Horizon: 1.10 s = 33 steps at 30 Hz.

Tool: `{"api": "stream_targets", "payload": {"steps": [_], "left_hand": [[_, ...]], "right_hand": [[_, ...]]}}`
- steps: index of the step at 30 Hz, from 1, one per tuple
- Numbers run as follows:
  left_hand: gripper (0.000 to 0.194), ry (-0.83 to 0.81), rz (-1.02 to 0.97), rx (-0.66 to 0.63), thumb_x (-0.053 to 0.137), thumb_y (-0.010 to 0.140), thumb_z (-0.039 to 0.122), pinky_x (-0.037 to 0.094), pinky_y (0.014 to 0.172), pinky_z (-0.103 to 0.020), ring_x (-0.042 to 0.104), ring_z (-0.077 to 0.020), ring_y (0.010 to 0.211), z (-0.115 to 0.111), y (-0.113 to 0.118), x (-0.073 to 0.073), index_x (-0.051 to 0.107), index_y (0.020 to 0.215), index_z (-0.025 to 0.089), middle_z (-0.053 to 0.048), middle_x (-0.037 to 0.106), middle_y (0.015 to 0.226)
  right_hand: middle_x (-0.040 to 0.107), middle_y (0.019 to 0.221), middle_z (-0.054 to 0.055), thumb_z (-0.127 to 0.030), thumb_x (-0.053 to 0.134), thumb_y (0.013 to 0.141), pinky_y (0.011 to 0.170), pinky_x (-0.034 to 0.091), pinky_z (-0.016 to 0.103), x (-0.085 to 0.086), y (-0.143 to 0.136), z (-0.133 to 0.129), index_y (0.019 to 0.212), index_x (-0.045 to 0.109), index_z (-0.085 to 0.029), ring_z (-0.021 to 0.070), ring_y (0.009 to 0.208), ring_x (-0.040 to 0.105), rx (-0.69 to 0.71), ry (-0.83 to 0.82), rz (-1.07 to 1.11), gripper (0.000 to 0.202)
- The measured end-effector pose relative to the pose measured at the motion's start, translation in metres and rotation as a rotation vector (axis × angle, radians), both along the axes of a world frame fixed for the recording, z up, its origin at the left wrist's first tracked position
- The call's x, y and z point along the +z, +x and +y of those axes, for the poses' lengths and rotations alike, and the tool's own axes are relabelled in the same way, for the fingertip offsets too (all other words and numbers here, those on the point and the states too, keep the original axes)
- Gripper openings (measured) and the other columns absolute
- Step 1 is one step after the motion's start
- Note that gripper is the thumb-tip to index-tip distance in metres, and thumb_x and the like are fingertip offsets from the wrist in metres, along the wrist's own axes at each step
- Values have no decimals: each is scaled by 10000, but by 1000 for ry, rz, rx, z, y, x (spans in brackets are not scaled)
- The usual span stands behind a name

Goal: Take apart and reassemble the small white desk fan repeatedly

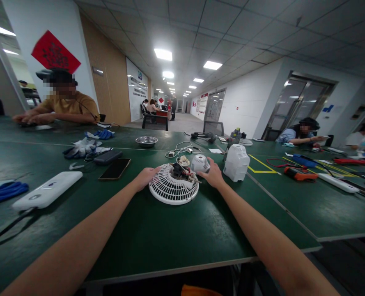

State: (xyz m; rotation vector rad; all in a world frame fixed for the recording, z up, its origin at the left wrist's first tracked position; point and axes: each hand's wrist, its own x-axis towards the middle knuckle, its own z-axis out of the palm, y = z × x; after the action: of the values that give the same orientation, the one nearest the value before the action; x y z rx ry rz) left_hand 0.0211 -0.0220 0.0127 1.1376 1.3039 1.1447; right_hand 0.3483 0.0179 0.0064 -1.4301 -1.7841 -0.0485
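Note:
A round white fan grille [173,196] lies on the green table, with a dark motor and wires [180,171] on top of it. My left hand [146,177] has its fingers closed on the grille's left rim. My right hand [212,174] is wrapped round the right side of a small white domed cover [200,163], just behind and right of the motor. A cream-coloured part [184,161] sits at the back of the motor. To the right of my right hand stands a larger white housing [237,163], not touched.
Left on the table [170,258] are a phone [115,169], a white power bank [48,190], a black case [108,157] and gloves [85,148]. Behind are a metal bowl [146,141] and a white cable [182,147]. An orange multimeter [300,174] lies right. People sit at the far side.

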Motion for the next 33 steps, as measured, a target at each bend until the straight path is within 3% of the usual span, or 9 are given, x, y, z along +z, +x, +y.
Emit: {"api": "stream_targets", "payload": {"steps": [5,8,10,14,17,20,23,28,33], "left_hand": [[456,-9,26,-14,793,555,552,425,558,-313,619,-211,596,-2,0,3,656,674,134,-38,651,568],[463,-6,31,-15,791,556,557,428,561,-315,614,-207,593,-1,-2,2,657,684,132,-38,651,572],[473,-8,37,-19,785,560,567,431,563,-317,612,-204,590,1,-3,0,658,690,130,-39,653,577],[500,-18,44,-33,778,557,586,439,571,-319,615,-203,596,2,-3,-1,659,703,123,-42,660,591],[529,-7,57,-36,771,545,611,440,580,-318,620,-206,608,1,-2,0,662,705,119,-40,660,592],[547,-2,69,-21,763,537,628,443,591,-322,625,-213,624,-1,0,2,665,707,118,-45,666,600],[537,2,67,-10,764,540,619,446,600,-329,627,-219,635,-5,1,6,668,710,119,-49,671,606],[508,-22,58,-26,766,563,592,449,608,-331,629,-215,642,-10,3,11,670,714,116,-52,671,614],[497,-29,69,-15,759,582,583,451,600,-330,631,-215,650,-9,2,10,669,735,118,-48,675,633]], "right_hand": [[672,941,68,-304,820,560,853,485,429,-9,2,7,1294,491,-197,274,883,651,53,-115,91,812],[671,848,28,-279,809,539,801,500,386,-3,1,8,1226,510,-199,236,783,653,31,-209,415,754],[670,802,27,-371,726,643,721,518,360,3,0,6,1182,507,-186,217,720,654,59,-327,687,611],[677,779,79,-530,422,837,673,540,351,13,-9,-5,1045,539,-165,223,743,682,345,-592,996,437],[678,840,58,-510,510,812,710,539,320,17,-23,-17,1081,529,-195,198,778,678,623,-651,1138,415],[665,931,4,-384,682,742,753,533,319,21,-36,-28,1279,411,-284,184,825,667,698,-458,1017,610],[649,1018,14,-318,763,692,833,522,373,26,-41,-40,1378,326,-303,199,892,648,732,-325,694,813],[619,1114,65,-325,743,714,922,481,442,35,-42,-56,1404,346,-253,232,967,607,681,-124,161,799],[572,1206,93,-263,689,713,911,486,434,39,-45,-58,1410,321,-230,244,988,587,619,-55,-9,789]]}}
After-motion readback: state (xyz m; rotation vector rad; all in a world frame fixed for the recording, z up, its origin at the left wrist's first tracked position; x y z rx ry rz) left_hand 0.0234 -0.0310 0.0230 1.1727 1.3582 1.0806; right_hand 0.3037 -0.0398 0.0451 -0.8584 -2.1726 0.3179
